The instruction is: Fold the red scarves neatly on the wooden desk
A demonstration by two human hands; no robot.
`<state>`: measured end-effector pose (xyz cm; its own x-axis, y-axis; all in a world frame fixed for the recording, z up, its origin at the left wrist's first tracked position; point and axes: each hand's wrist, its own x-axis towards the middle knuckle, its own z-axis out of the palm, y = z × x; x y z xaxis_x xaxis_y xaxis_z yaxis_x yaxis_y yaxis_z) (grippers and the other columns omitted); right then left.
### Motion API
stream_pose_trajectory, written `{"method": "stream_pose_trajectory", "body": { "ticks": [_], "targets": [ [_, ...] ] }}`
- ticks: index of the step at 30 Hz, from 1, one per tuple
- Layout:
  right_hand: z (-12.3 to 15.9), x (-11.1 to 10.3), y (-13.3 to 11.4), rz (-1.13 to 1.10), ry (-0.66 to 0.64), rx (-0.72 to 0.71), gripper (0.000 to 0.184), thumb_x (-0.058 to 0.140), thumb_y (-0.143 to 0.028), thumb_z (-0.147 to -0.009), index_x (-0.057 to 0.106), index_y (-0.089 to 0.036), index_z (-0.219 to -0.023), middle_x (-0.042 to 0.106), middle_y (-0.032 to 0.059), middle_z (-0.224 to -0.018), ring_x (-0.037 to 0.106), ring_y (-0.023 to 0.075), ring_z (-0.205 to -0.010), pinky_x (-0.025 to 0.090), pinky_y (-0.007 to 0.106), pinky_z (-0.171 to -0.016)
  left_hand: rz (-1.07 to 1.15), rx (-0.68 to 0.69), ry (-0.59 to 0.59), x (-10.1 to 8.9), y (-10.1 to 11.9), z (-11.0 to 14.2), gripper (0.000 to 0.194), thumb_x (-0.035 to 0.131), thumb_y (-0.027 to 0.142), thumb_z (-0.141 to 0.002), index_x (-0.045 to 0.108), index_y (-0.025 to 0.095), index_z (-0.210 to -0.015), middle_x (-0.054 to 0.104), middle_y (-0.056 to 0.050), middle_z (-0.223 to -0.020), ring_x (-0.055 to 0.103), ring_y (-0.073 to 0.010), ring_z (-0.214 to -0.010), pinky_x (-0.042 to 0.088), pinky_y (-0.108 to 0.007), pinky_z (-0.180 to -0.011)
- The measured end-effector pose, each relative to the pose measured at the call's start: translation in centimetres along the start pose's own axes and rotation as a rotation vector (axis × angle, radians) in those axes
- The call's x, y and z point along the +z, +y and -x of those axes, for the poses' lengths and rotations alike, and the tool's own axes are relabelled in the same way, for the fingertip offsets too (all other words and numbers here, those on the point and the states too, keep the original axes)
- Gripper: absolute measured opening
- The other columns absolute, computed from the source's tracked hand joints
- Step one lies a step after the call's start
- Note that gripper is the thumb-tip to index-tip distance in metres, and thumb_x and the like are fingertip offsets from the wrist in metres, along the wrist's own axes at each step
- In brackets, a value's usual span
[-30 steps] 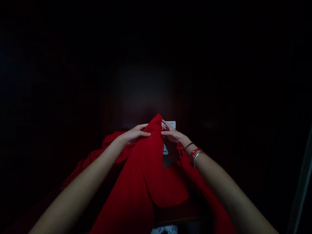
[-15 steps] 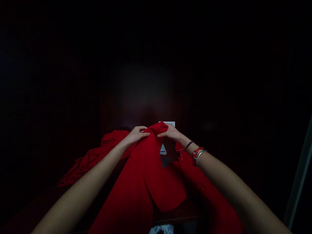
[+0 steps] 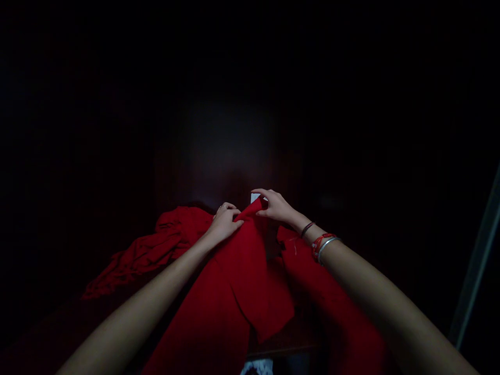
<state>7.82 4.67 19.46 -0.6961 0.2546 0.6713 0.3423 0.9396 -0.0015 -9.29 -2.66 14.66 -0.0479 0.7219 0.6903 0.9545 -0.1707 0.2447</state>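
Note:
A piece of red cloth [image 3: 230, 281] is raised between my hands and hangs down toward me in folds. My left hand [image 3: 226, 224] pinches its upper edge, thumb in front and a ring on one finger. To the right, my right hand [image 3: 275, 205] grips the cloth's top corner between thumb and fingers; bracelets circle that wrist. A heap of crumpled red cloth [image 3: 179, 229] lies left of my left hand. Another red piece [image 3: 320, 281], with a loose pale thread at its top, lies below my right forearm.
Behind my right hand a small white object [image 3: 254, 197] is partly covered. A dark wooden edge [image 3: 287, 350] runs beneath the cloth, with something black and white [image 3: 258, 366] below it. A pale slanted bar [image 3: 476, 265] stands at far right. Surroundings are very dark.
My right hand has lifted slightly and opened its fingers wider around the cloth's corner. My left hand has shifted a little lower. The phone-like screen seen between the cloth folds is now covered.

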Motion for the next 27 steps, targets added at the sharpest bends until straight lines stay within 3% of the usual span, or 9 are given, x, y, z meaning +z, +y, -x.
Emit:
{"method": "stream_pose_trajectory", "body": {
  "ticks": [3, 5, 10, 15, 18, 21, 24, 27],
  "targets": [
    [0.3, -0.7, -0.7, 0.279, -0.072, -0.181, 0.064, 0.065, -0.027, -0.055, 0.042, -0.026, -0.114, 0.038, 0.0075, -0.12, 0.026, 0.0272, -0.112, 0.014, 0.054, -0.089, -0.165, 0.024, 0.12, 0.3, 1.0, 0.6, 0.016, 0.056, 0.028, -0.063, 0.064, 0.021, -0.076, 0.038, -0.007, -0.115, 0.032, -0.0264, -0.108, 0.03, -0.039, -0.085],
    [0.4, -0.7, -1.2, 0.394, -0.137, -0.24, 0.055, 0.065, -0.031, -0.056, 0.048, -0.026, -0.109, 0.028, 0.0074, -0.127, 0.016, 0.0301, -0.117, 0.008, 0.058, -0.088, -0.215, 0.062, 0.164, 0.5, 1.5, 1.0, 0.015, 0.057, 0.028, -0.063, 0.064, 0.022, -0.075, 0.032, -0.006, -0.122, 0.022, -0.0281, -0.114, 0.026, -0.042, -0.088],
    [0.2, 0.3, -1.9, 0.524, -0.241, -0.25, 0.017, 0.056, -0.027, -0.067, 0.063, -0.02, -0.081, 0.029, 0.0086, -0.126, 0.012, 0.0321, -0.117, 0.007, 0.063, -0.084, -0.245, 0.101, 0.179, 0.6, 2.6, 1.9, 0.014, 0.059, 0.022, -0.062, 0.065, 0.022, -0.074, 0.03, -0.005, -0.126, 0.015, -0.0278, -0.118, 0.02, -0.043, -0.091],
    [0.2, 0.0, -2.0, 0.534, -0.236, -0.262, 0.014, 0.051, -0.02, -0.07, 0.063, -0.019, -0.076, 0.037, 0.0096, -0.12, 0.015, 0.0291, -0.117, 0.007, 0.062, -0.085, -0.121, 0.07, 0.17, 0.4, 3.1, 1.7, 0.013, 0.06, 0.024, -0.061, 0.065, 0.021, -0.072, 0.031, -0.006, -0.127, 0.015, -0.0273, -0.118, 0.017, -0.042, -0.092],
    [0.4, -1.0, -1.6, 0.529, -0.215, -0.243, 0.014, 0.051, -0.017, -0.069, 0.063, -0.019, -0.074, 0.036, 0.0087, -0.12, 0.013, 0.0278, -0.118, 0.004, 0.061, -0.087, 0.205, -0.05, -0.008, 0.5, 1.5, 1.0, 0.025, 0.054, 0.04, -0.065, 0.064, 0.021, -0.077, 0.041, -0.006, -0.12, 0.028, -0.0262, -0.113, 0.026, -0.038, -0.088],
    [1.4, -2.3, -0.5, 0.554, -0.212, -0.201, 0.013, 0.052, -0.016, -0.068, 0.064, -0.019, -0.073, 0.035, 0.0081, -0.121, 0.012, 0.0286, -0.118, 0.001, 0.061, -0.087, 0.541, -0.257, -0.215, 1.6, -1.9, 0.9, 0.047, 0.034, 0.054, -0.072, 0.06, 0.019, -0.089, 0.056, -0.006, -0.101, 0.048, -0.021, -0.095, 0.037, -0.031, -0.076],
    [3.3, -3.8, 1.2, 0.607, -0.287, -0.166, 0.013, 0.054, -0.018, -0.067, 0.064, -0.022, -0.074, 0.035, 0.0066, -0.121, 0.012, 0.0301, -0.117, 0.002, 0.062, -0.086, 0.513, -0.387, -0.319, 4.4, -5.1, 2.0, 0.043, 0.045, 0.051, -0.063, 0.059, 0.014, -0.081, 0.06, -0.005, -0.086, 0.053, -0.0182, -0.083, 0.039, -0.025, -0.071],
    [5.6, -5.3, 2.7, 0.653, -0.382, -0.106, 0.014, 0.055, -0.019, -0.067, 0.065, -0.024, -0.076, 0.034, 0.0059, -0.122, 0.013, 0.0316, -0.117, 0.005, 0.062, -0.085, 0.486, -0.409, -0.41, 8.0, -6.0, 3.8, 0.031, 0.06, 0.039, -0.049, 0.059, 0.015, -0.068, 0.061, -0.004, -0.075, 0.054, -0.0192, -0.078, 0.039, -0.025, -0.069]
  ]
}}
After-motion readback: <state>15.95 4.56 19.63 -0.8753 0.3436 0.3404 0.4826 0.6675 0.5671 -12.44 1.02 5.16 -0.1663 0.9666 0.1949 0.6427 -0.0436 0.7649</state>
